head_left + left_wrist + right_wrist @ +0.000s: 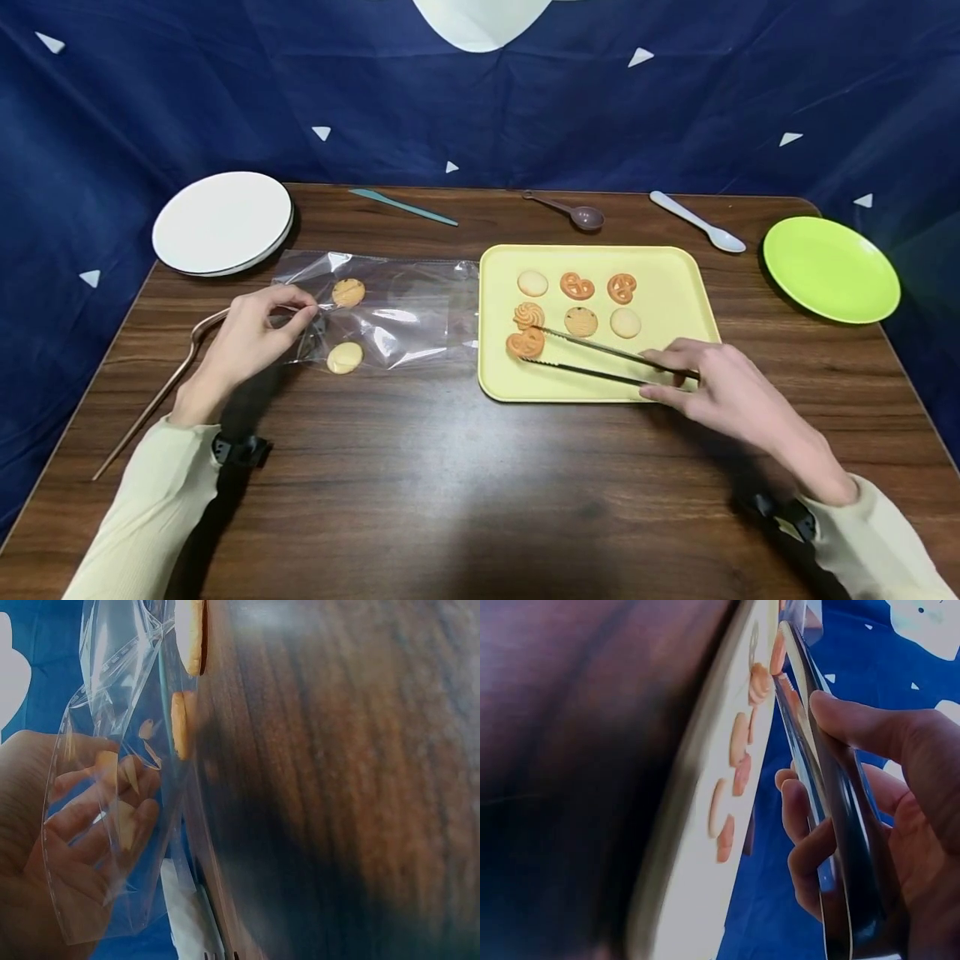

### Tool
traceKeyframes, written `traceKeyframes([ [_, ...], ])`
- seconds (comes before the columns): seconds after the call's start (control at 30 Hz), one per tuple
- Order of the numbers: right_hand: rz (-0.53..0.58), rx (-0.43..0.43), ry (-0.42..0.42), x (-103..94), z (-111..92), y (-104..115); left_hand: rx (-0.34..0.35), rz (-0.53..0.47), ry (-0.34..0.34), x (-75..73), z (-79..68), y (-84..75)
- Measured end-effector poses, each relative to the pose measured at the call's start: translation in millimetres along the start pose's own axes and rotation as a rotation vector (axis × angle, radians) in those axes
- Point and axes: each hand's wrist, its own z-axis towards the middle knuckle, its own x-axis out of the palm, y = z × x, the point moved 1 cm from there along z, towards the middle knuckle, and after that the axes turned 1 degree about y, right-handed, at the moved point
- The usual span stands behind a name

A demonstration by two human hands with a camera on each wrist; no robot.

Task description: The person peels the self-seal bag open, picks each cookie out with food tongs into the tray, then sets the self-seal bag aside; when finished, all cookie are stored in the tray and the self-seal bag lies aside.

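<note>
My left hand pinches the open-end edge of a clear plastic bag lying on the table. A chip-dotted round cookie shows within the bag's outline. A plain round cookie sits at its near edge; whether it is inside, I cannot tell. My right hand holds metal tongs over a yellow tray. The tong tips lie on either side of a pretzel-shaped cookie at the tray's left. Beside it are a swirl cookie and several other cookies in rows.
White plates stand at the back left, a green plate at the right. Along the back lie a teal knife, a brown measuring spoon and a pale spoon. A copper-coloured utensil lies by my left forearm.
</note>
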Motion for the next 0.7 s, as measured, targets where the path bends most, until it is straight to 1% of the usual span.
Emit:
traceKeyframes([
  [0.17,-0.020,0.041,0.018,2.6,-18,-2,-0.001,0.000,0.002,0.0,0.6,-0.5],
  [0.3,-0.044,0.061,0.030,3.1,-22,-1,-0.003,-0.001,0.000,-0.2,0.2,-0.5],
  [0.5,-0.067,0.058,0.059,-9.3,-20,1,-0.006,0.003,-0.004,0.1,-1.5,0.7],
  [0.6,-0.040,0.054,0.056,-16.7,-17,2,-0.003,0.001,-0.008,0.3,-1.7,1.1],
  [0.7,0.007,0.039,0.032,-16.9,-9,5,0.001,-0.002,-0.012,0.1,-1.7,1.4],
])
